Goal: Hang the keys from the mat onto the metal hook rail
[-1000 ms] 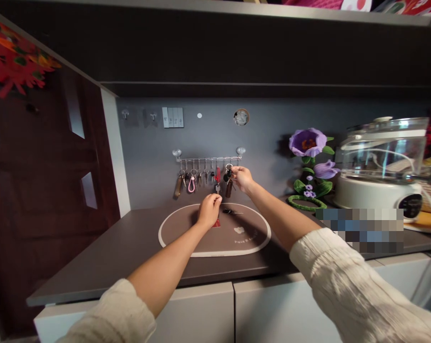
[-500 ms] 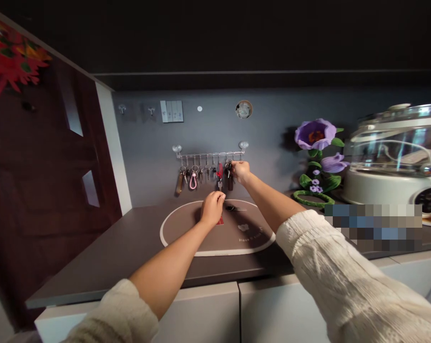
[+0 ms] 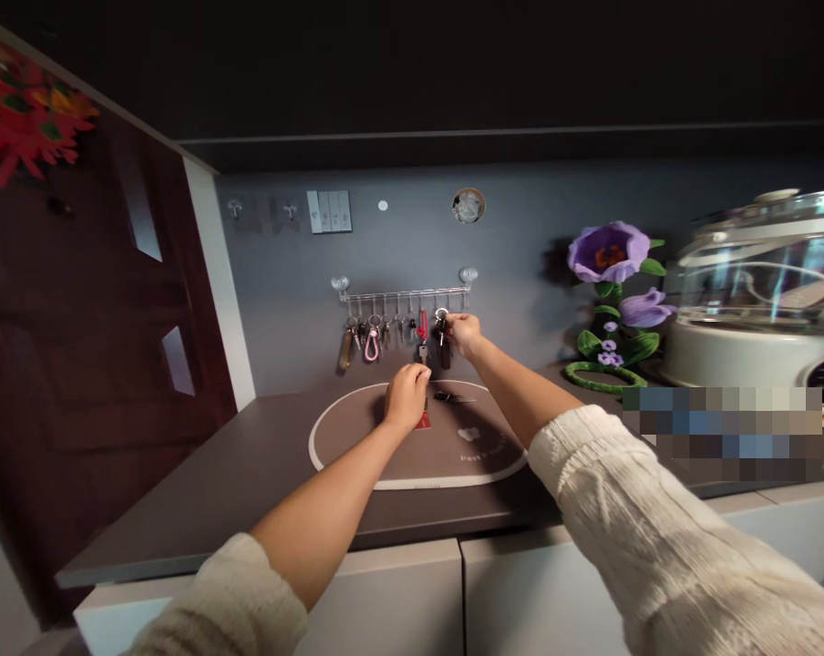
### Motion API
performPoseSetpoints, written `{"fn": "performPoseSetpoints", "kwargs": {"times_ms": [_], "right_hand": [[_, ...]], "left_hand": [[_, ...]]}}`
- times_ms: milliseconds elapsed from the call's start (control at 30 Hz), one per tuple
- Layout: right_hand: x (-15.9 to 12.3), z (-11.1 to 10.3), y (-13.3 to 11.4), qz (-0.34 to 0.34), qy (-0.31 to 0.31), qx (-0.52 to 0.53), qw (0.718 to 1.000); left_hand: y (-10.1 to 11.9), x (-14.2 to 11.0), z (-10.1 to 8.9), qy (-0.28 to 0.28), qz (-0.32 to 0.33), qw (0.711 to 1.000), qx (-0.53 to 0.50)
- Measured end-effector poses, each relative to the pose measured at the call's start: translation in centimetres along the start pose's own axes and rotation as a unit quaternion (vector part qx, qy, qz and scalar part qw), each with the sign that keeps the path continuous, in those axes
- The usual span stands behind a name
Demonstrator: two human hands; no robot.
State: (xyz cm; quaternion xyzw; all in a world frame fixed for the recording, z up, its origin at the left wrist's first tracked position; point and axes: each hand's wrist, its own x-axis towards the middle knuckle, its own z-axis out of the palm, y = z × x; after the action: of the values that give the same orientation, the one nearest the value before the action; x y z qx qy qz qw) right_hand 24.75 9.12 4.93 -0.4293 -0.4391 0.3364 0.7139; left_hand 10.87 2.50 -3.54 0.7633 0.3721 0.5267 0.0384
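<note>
A clear hook rail (image 3: 404, 295) on the wall carries several key sets, among them a pink loop (image 3: 372, 344) and a red strap with a silver key (image 3: 423, 353). At the rail's right end my right hand (image 3: 464, 333) pinches a bunch of keys (image 3: 442, 330) on a metal ring, with a dark fob below; whether the ring is on a hook I cannot tell. My left hand (image 3: 407, 395) is closed, low over the mat; a red tag (image 3: 422, 421) shows beneath it, apparently part of a keychain mostly hidden by the fingers. Another key (image 3: 453, 397) lies on the mat.
The brown oval mat (image 3: 357, 446) lies on the dark countertop (image 3: 200, 492). To the right stand a purple felt flower (image 3: 609, 253) and a white appliance with a clear cover (image 3: 733, 351). A dark cabinet (image 3: 412, 73) hangs overhead, and a wooden door (image 3: 84, 383) is at left.
The view has shifted slightly. The keys' metal ring stands out more clearly beside my right hand, which has moved slightly right. My left hand stays in about the same place.
</note>
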Motion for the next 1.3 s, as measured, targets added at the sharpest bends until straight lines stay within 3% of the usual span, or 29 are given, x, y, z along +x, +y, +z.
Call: {"fn": "performPoseSetpoints", "kwargs": {"times_ms": [533, 933, 1133, 1300], "right_hand": [[-0.5, -1.5, 0.3, 0.022, 0.003, 0.021, 1.0], [-6.0, -3.5, -0.4, 0.014, -0.027, -0.032, 0.999], [-8.7, -4.8, 0.4, 0.014, -0.05, -0.057, 0.997], [-9.3, -6.3, 1.6, -0.004, -0.074, -0.096, 0.993]], "left_hand": [[-0.5, 0.1, 0.1, 0.0, 0.009, 1.0, 0.014], [-0.6, 0.0, -0.6, -0.002, 0.016, 0.999, 0.042], [-0.6, -0.3, -0.9, -0.011, 0.014, 0.998, 0.061], [-0.3, -0.4, -1.2, -0.024, 0.005, 0.998, 0.064]]}}
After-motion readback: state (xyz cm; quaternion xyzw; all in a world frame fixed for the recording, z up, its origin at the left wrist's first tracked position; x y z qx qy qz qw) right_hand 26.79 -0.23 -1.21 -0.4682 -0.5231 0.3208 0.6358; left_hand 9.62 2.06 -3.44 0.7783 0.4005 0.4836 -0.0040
